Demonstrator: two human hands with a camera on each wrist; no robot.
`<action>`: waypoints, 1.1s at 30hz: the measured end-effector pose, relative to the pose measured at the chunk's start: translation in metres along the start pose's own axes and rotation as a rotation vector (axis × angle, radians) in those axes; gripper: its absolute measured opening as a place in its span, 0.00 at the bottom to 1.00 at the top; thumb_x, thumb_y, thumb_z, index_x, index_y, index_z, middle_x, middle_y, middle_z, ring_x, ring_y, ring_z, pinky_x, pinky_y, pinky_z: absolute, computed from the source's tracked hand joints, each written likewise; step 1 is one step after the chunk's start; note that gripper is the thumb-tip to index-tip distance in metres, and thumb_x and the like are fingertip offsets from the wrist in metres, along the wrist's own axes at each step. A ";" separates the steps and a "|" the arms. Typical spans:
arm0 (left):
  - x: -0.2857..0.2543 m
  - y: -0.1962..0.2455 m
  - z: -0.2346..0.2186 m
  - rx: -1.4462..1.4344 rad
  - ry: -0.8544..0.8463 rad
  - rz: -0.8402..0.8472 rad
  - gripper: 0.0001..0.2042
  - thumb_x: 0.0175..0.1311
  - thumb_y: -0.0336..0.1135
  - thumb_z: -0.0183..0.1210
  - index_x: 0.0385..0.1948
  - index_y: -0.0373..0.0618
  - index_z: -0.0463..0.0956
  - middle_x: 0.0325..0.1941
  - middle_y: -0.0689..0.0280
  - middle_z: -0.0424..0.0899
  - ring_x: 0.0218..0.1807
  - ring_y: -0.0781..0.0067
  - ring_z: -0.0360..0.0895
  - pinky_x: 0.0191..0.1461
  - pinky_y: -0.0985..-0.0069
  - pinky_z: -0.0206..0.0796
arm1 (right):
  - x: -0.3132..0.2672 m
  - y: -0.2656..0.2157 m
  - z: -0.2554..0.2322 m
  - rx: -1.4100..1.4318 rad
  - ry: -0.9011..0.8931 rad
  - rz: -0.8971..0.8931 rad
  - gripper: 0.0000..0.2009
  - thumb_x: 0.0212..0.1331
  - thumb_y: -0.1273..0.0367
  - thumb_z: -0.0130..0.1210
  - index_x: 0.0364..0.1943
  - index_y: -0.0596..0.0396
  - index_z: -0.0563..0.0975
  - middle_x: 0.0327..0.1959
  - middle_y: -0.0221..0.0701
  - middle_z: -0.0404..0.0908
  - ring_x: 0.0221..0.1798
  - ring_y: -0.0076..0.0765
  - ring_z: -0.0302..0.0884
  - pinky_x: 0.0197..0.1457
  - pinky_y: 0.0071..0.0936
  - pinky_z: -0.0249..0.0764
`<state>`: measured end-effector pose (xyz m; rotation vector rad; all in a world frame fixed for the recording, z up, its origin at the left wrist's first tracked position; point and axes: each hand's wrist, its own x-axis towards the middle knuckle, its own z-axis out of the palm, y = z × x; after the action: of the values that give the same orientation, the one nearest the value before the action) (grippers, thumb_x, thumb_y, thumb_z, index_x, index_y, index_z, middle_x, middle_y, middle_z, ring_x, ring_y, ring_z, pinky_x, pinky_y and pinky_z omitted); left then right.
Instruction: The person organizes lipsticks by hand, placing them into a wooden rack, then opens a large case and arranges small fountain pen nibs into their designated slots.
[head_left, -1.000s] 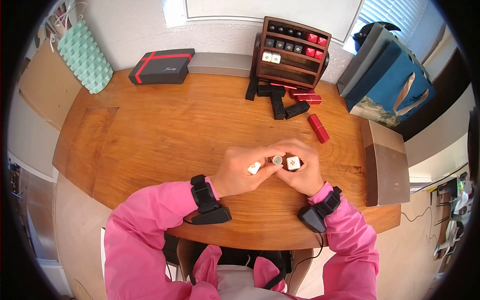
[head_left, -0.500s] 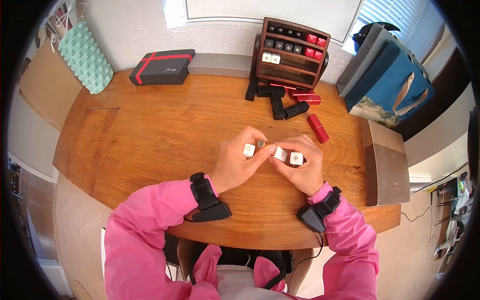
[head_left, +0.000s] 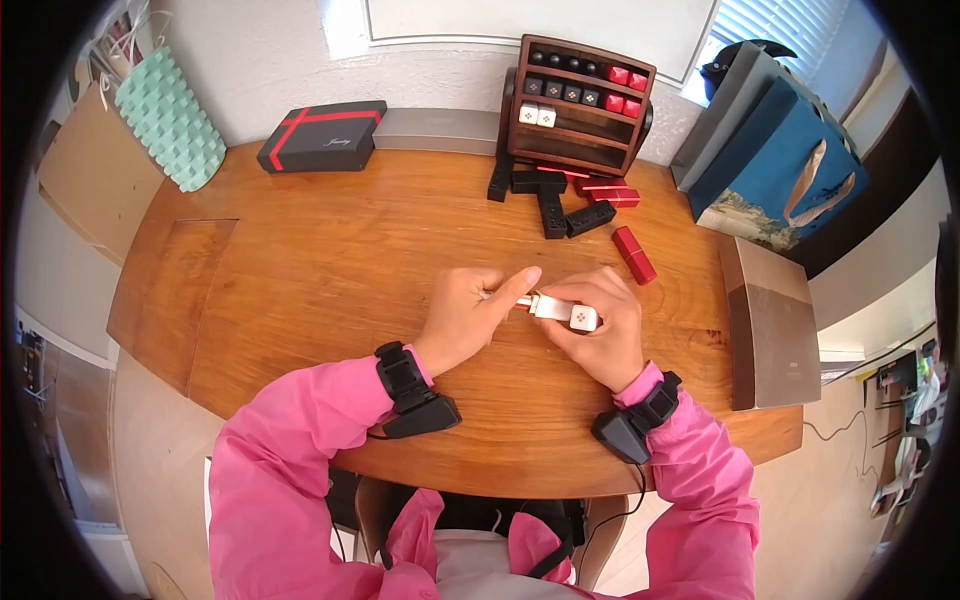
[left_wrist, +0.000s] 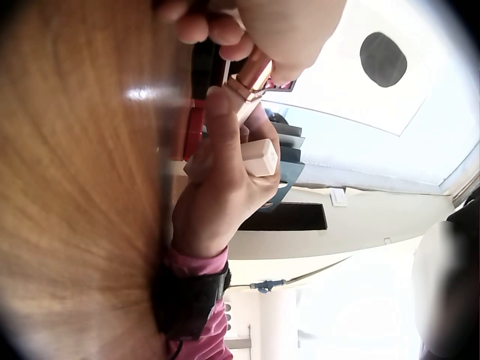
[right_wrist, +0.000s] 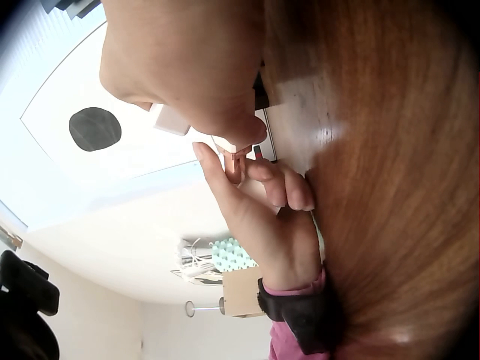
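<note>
Both hands meet above the table (head_left: 330, 290). My left hand (head_left: 463, 318) has its thumb raised and its fingers curled round the rose-gold end (head_left: 524, 301) of a white lipstick tube (head_left: 552, 308); in the right wrist view a pale surface (right_wrist: 259, 193) shows within its palm. My right hand (head_left: 612, 325) pinches the white body of that tube between thumb and fingers. It also holds a second white tube (head_left: 583, 318), whose square end bears a small dark pattern. In the left wrist view, the rose-gold part (left_wrist: 255, 69) lies between the two hands.
A wooden rack (head_left: 575, 133) at the back holds black, red and white tubes. Before it lie black tubes (head_left: 552, 213) and red ones, one red tube (head_left: 634, 255) nearer. A ribboned box (head_left: 325, 137) stands back left, a brown box (head_left: 770, 325) and blue bag (head_left: 780, 160) right.
My left hand has turned, its thumb now raised, and the white piece seen in it is mostly hidden. The tube in my right hand now meets the rose-gold part at my left fingers.
</note>
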<state>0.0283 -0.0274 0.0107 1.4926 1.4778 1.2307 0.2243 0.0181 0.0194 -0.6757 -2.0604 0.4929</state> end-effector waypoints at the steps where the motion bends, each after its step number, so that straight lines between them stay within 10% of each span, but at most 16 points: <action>1: -0.001 0.007 0.000 -0.048 -0.008 -0.081 0.24 0.74 0.49 0.59 0.18 0.41 0.74 0.11 0.72 0.69 0.13 0.86 0.65 0.16 0.81 0.53 | 0.000 0.001 0.000 -0.001 0.001 -0.008 0.13 0.43 0.76 0.72 0.36 0.53 0.85 0.36 0.31 0.86 0.39 0.41 0.79 0.43 0.34 0.74; 6: 0.000 0.001 -0.002 -0.199 -0.005 -0.081 0.19 0.73 0.45 0.60 0.23 0.41 0.76 0.14 0.72 0.71 0.16 0.86 0.66 0.21 0.81 0.56 | 0.001 0.000 0.000 0.009 -0.016 0.083 0.12 0.44 0.75 0.72 0.36 0.54 0.85 0.35 0.32 0.86 0.38 0.42 0.79 0.42 0.34 0.73; 8: -0.002 0.008 0.003 0.002 0.111 0.214 0.15 0.71 0.40 0.61 0.26 0.40 0.77 0.17 0.72 0.74 0.20 0.85 0.65 0.26 0.81 0.57 | 0.000 0.003 0.002 0.042 0.023 0.083 0.12 0.44 0.74 0.71 0.36 0.55 0.85 0.35 0.33 0.85 0.38 0.43 0.79 0.42 0.35 0.73; 18: -0.003 0.003 -0.002 0.102 0.071 0.257 0.12 0.69 0.39 0.64 0.33 0.41 0.77 0.20 0.73 0.73 0.23 0.85 0.64 0.26 0.79 0.56 | 0.000 0.003 0.002 0.041 -0.033 0.096 0.13 0.47 0.72 0.74 0.37 0.56 0.84 0.36 0.35 0.85 0.39 0.44 0.79 0.43 0.35 0.73; 26: 0.001 -0.011 -0.005 -0.293 0.058 0.371 0.12 0.76 0.31 0.49 0.56 0.42 0.63 0.43 0.63 0.75 0.45 0.75 0.75 0.52 0.75 0.68 | -0.001 0.003 0.003 0.329 -0.108 0.210 0.17 0.52 0.78 0.69 0.47 0.56 0.82 0.47 0.34 0.85 0.48 0.34 0.83 0.52 0.27 0.76; 33: 0.000 -0.007 -0.002 -0.320 0.029 0.365 0.10 0.78 0.33 0.47 0.55 0.42 0.64 0.44 0.63 0.77 0.49 0.74 0.75 0.56 0.72 0.68 | -0.003 0.007 0.005 0.408 -0.129 0.243 0.17 0.53 0.80 0.67 0.49 0.56 0.81 0.49 0.34 0.85 0.51 0.34 0.83 0.54 0.27 0.76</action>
<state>0.0246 -0.0268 0.0051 1.5653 0.9886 1.6229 0.2234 0.0205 0.0106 -0.6607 -1.9185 1.0872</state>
